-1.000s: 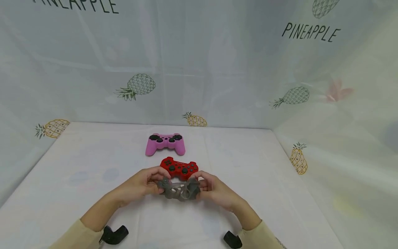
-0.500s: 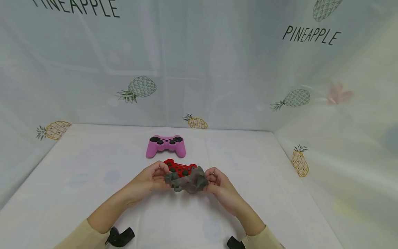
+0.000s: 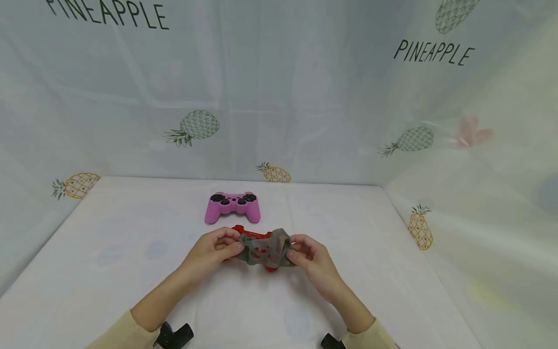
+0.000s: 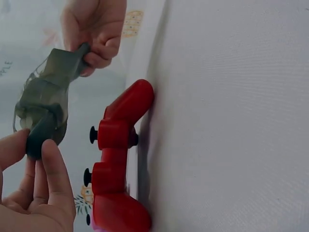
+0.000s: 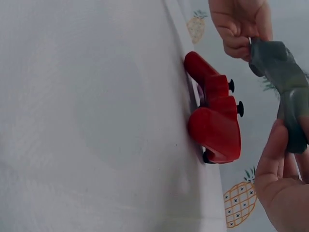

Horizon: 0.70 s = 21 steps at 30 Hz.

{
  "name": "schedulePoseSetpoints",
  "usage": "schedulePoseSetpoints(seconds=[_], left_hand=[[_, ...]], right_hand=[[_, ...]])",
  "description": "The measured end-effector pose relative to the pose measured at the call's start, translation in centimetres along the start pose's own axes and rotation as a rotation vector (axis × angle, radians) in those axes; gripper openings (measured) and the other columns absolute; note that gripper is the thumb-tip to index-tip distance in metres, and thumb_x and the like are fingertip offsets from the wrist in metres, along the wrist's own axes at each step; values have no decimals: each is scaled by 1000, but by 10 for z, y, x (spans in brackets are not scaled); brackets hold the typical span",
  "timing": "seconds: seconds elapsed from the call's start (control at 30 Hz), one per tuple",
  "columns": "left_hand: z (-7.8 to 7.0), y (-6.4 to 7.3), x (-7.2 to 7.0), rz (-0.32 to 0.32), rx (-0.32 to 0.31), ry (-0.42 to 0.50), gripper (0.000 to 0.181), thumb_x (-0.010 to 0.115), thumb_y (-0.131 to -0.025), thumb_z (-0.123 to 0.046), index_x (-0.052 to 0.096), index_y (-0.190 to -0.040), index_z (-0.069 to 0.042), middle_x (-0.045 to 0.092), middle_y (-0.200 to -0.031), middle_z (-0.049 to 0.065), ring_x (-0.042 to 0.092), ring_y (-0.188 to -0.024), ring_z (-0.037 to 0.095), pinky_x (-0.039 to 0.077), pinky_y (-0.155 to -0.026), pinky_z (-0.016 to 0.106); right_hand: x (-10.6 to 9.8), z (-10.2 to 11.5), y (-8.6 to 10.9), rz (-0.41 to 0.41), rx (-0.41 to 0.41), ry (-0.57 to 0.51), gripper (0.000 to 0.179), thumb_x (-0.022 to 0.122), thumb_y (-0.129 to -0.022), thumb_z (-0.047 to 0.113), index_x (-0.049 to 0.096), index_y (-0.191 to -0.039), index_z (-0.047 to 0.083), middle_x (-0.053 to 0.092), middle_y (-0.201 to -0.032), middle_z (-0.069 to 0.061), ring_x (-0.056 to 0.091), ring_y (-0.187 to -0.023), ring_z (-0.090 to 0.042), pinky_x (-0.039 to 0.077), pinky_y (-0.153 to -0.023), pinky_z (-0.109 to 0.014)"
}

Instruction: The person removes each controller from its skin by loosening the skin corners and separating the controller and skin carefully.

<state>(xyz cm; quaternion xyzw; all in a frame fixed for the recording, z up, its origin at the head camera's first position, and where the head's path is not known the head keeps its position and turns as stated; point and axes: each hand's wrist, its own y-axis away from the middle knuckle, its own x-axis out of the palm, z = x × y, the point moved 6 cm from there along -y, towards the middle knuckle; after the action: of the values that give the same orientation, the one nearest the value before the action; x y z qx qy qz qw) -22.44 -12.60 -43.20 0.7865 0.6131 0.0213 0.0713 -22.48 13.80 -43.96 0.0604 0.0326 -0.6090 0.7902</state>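
Note:
Both hands pinch the ends of a soft, grey-green silicone controller cover. My left hand has its left end between thumb and fingers. At the right end, my right hand grips it the same way. Beneath the cover, a red game controller lies on the white table, mostly hidden in the head view, with bits of red showing through the cover's holes. Both wrist views show a gap between the raised cover and the controller, whose thumbsticks point up.
A pink game controller with black buttons lies behind the red one. White cloth covers the table, and a curtain printed with pineapples hangs around its back and sides.
The cover has moved away from the body, from in front of the red controller to over it, and now looks flatter and more spread out. The pink controller stays put.

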Motion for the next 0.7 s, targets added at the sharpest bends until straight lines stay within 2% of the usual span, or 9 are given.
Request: schedulePoseSetpoints(seconds=[0.2,0.4,0.57,0.63,0.7], left_hand=[[3,-1,-3,-20,3,-22,41,72,-104,-19,64,-140,-3,68,-115,9,66,-102,19,58,-94,35],[-1,0,-1,16,33,-81,44,67,-105,-15,57,-148,-11,55,-118,11,56,-101,21,54,-90,32],[-3,3,3,29,43,-99,40,61,-107,-11,39,-140,-13,54,-129,17,56,-107,23,51,-96,35],[-4,3,5,51,51,-109,36,60,-107,-11,37,-135,-12,55,-130,17,54,-108,24,50,-95,33],[-5,3,7,67,65,-116,32,60,-107,-11,42,-133,-10,56,-129,15,53,-108,24,49,-94,30]], right_hand=[[-6,-2,-1,-55,6,-20,35,68,-100,4,67,-135,2,70,-114,-9,62,-92,-16,52,-77,-25],[-10,-4,0,-65,29,-36,43,64,-102,2,61,-144,7,70,-123,-13,62,-95,-18,51,-79,-26],[-13,-2,0,-94,24,-57,39,62,-102,-2,56,-139,7,74,-116,-16,67,-91,-18,53,-84,-26],[-14,-1,1,-106,15,-57,38,61,-101,-4,55,-137,6,73,-115,-15,66,-90,-19,54,-82,-27],[-14,1,2,-108,5,-51,38,61,-100,-5,56,-135,6,72,-114,-16,65,-89,-20,54,-79,-28]])
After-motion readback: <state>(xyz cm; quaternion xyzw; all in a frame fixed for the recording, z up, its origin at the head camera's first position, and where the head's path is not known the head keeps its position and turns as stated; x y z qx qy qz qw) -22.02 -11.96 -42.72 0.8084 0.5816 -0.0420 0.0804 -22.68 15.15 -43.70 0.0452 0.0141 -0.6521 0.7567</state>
